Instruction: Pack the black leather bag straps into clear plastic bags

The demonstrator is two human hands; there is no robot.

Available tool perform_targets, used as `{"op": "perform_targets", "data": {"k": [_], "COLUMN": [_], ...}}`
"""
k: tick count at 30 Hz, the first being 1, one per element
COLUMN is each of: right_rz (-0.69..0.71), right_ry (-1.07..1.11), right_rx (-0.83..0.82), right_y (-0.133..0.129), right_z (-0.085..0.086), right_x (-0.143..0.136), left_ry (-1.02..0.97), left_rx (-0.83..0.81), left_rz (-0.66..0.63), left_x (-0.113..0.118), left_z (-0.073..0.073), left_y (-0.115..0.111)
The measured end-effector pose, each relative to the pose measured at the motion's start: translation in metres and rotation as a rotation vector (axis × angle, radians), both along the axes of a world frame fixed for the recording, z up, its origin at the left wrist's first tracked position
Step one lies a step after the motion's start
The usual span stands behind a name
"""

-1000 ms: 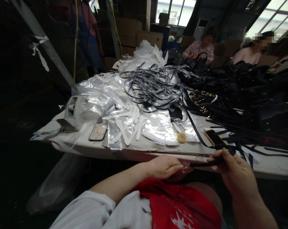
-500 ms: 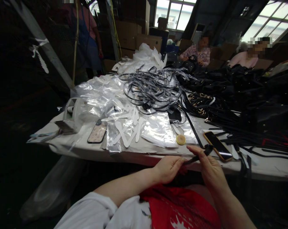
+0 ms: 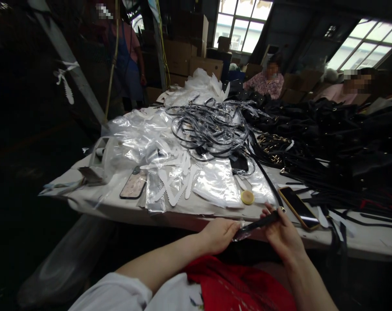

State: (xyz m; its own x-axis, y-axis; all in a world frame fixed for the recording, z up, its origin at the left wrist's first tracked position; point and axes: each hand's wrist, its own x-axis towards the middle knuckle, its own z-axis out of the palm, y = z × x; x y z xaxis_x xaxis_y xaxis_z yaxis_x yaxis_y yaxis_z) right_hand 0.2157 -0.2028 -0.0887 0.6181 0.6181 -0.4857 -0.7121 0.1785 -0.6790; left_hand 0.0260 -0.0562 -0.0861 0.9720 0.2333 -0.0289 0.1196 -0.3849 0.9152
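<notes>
A black strap [image 3: 260, 221] stretches between my two hands just past the table's front edge, with a bit of clear plastic wrap at its left end. My left hand [image 3: 219, 234] is closed on that wrapped end. Around the strap near a metal fitting, the fingers of my right hand [image 3: 282, 235] are curled. From there the strap runs back up over the table toward a tangled heap of plastic-wrapped black straps [image 3: 211, 125]. A yellow round tin [image 3: 247, 197] and a phone in a yellow case [image 3: 299, 208] lie close to my hands.
On the table [image 3: 111, 207] lie flat clear bags [image 3: 217, 183], white serrated strips [image 3: 174, 194], another phone [image 3: 133, 183] and a tape dispenser [image 3: 101, 157]. Black straps with gold clasps [image 3: 273, 147] and dark material [image 3: 345, 129] fill the right side. Several people stand beyond the table.
My left hand has moved slightly left and down, and more of the strap now shows between my hands. Plastic wrap has come into sight at its left end. The view has tilted upward a little.
</notes>
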Motion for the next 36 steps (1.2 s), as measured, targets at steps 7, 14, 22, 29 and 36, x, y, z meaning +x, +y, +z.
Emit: {"op": "perform_targets", "data": {"k": [7,14,22,29,36], "right_rz": [-0.017,0.274,0.011,-0.019,0.1], "right_ry": [-0.32,-0.418,-0.149,-0.212,-0.264], "right_rx": [-0.023,-0.114,-0.024,-0.03,-0.026], "right_y": [0.004,0.006,0.013,0.015,0.02], "right_z": [0.016,0.012,0.01,0.008,0.012], "right_x": [-0.013,-0.041,-0.022,-0.018,-0.016], "left_ry": [0.046,0.071,0.148,0.115,0.052], "left_rx": [-0.057,-0.201,-0.099,0.029,0.006], "left_rz": [-0.104,-0.06,-0.075,-0.097,-0.111], "left_x": [0.003,0.006,0.005,0.008,0.009], "left_z": [0.003,-0.005,-0.005,0.0,-0.003], "left_y": [-0.004,-0.006,-0.004,-0.005,-0.009]}}
